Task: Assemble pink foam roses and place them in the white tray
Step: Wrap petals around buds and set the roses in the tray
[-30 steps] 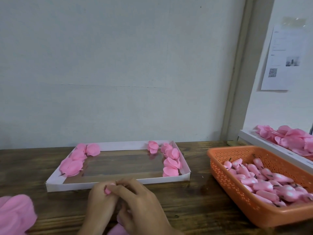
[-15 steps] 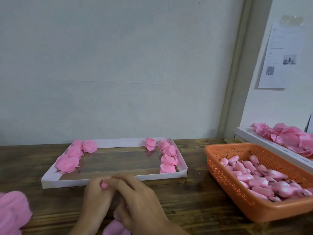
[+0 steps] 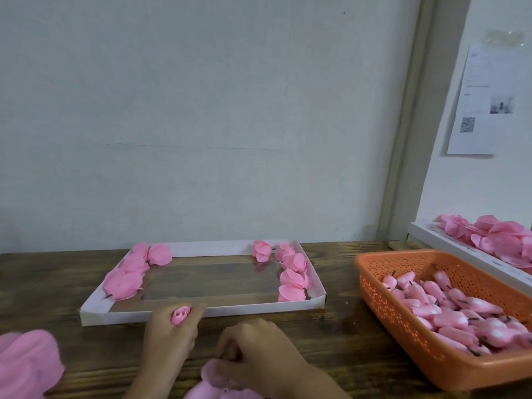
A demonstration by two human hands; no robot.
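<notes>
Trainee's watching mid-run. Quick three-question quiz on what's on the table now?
1. True or false: the left hand holds a rolled pink foam rose bud before the shallow white cardboard tray.
2. The stemmed pink foam buds lie in: A) a glass jar, B) the orange perforated plastic basket, C) a metal bowl.
3. Which hand holds the loose pink foam petals at bottom centre?
Key: 1 true; 2 B; 3 the right hand.

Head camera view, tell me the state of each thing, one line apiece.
Left hand, holds a rolled rose bud upright.
Right hand, pinches loose petals near the table edge.
White tray, roses lie along both short ends.
Orange basket, part full of buds.
Far tray, heaped with petals.
</notes>
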